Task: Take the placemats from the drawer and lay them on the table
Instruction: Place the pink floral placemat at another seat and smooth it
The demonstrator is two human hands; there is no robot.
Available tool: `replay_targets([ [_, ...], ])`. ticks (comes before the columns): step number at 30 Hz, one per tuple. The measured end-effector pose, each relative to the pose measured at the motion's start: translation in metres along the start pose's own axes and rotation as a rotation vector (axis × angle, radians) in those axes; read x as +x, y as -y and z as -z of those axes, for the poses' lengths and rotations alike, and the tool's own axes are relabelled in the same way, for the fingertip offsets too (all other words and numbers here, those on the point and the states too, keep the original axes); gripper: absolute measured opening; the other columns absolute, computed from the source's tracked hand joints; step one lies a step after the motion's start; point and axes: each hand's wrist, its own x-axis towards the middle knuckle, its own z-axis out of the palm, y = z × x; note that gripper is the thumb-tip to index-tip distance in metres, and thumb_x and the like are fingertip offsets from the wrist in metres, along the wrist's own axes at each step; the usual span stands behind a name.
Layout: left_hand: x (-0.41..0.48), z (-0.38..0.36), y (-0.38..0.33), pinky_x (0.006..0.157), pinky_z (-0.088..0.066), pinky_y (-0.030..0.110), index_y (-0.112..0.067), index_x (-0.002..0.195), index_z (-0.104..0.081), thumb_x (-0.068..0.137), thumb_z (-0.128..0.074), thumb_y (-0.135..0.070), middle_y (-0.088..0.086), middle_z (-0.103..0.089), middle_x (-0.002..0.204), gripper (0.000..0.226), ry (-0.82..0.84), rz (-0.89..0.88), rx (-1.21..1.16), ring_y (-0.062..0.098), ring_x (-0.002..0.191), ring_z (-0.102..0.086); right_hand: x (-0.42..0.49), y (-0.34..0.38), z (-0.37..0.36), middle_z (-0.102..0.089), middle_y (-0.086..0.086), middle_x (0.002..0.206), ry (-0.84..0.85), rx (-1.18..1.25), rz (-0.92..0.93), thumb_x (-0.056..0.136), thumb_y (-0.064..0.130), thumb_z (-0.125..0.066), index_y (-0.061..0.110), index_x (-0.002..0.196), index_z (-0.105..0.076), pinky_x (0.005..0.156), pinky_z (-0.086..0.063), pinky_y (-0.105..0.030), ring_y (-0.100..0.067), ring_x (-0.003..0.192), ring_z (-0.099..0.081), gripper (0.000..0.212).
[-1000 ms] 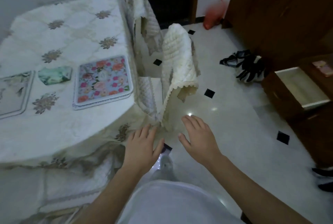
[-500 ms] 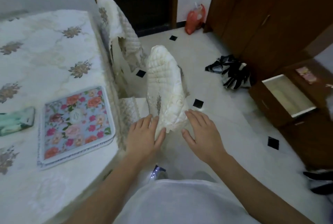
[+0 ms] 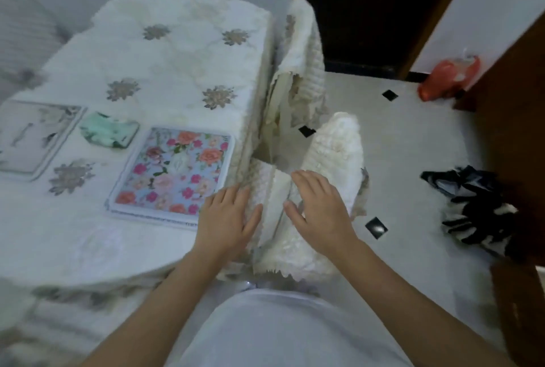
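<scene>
A floral placemat (image 3: 174, 172) with pink and orange roses lies flat near the right edge of the table (image 3: 165, 71), which wears a white quilted cloth. A pale grey placemat (image 3: 32, 136) lies at the far left, cut by the frame edge. My left hand (image 3: 227, 216) hovers with straight fingers at the table's right edge, just right of the floral placemat. My right hand (image 3: 318, 207) is flat over the near chair's white cover (image 3: 333, 154). Both hands hold nothing. The drawer is out of view.
A green phone (image 3: 109, 133) lies between the two placemats. A second covered chair (image 3: 300, 53) stands further back against the table. On the tiled floor are black-and-white sandals (image 3: 474, 210) and a red bag (image 3: 448, 77). Dark wooden furniture lines the right side.
The view has swung back left, so more of the table and the grey placemat show. Both hands have lifted and shifted over the table edge and chair cover. The drawer has left the frame.
</scene>
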Motion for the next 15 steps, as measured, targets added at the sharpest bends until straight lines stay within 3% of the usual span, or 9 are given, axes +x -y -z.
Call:
replay_targets([
  [8,-0.054,0.015,0.091,0.102,-0.043,0.043,-0.015,0.139,-0.056,0.097,-0.026,-0.056,0.009,-0.058,0.141,0.066,-0.097,0.401,-0.035,0.029,0.129,-0.054,0.083,0.083,-0.048,-0.045,-0.004,0.151,0.182,-0.042,0.391,0.1,0.046,-0.044,0.013,0.149,-0.039,0.118,-0.027,-0.038,-0.022,0.14,-0.036,0.059],
  [15,-0.028,0.003,0.177,0.107,-0.039,0.043,-0.017,0.144,-0.051,0.097,-0.022,-0.059,0.006,-0.053,0.146,0.069,-0.044,0.436,-0.081,0.027,0.134,-0.048,0.139,0.132,-0.099,-0.038,-0.003,0.156,0.251,-0.048,0.358,0.101,0.048,-0.04,0.014,0.152,-0.034,0.12,-0.025,-0.039,-0.021,0.144,-0.03,0.061],
])
